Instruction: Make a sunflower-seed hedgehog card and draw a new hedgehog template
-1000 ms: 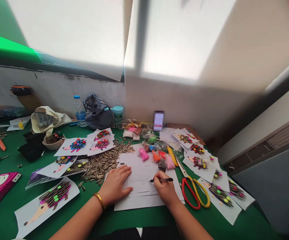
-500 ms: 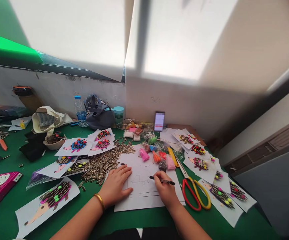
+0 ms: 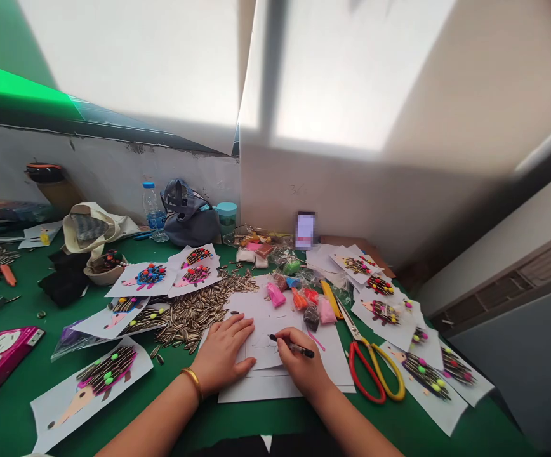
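Observation:
A black pen point(image 3: 301, 350) is pinched in my right hand point(image 3: 299, 365), its tip on the white paper point(image 3: 261, 357) over a faint line drawing, partly hidden by the hand. My left hand point(image 3: 225, 352) lies flat with fingers spread on the left side of the paper stack. Just beyond the hands, small packets of coloured clay point(image 3: 276, 294) rest on the sheets. A heap of striped sunflower seeds point(image 3: 194, 311) borders the paper on the left. A thin pink strip point(image 3: 317, 340) shows right of the pen.
Scissors with red and yellow handles point(image 3: 368, 362) and a yellow cutter point(image 3: 331, 299) lie to the right. Finished hedgehog pictures point(image 3: 92, 387) spread on both sides of the green table point(image 3: 237, 426). A phone point(image 3: 305, 230) leans on the wall; a bottle point(image 3: 153, 212) and bag point(image 3: 187, 216) stand behind.
My right hand has moved left with the pen, from the right part of the drawing towards its left part. A pink strip at the right is uncovered. My left hand stays nearly in place.

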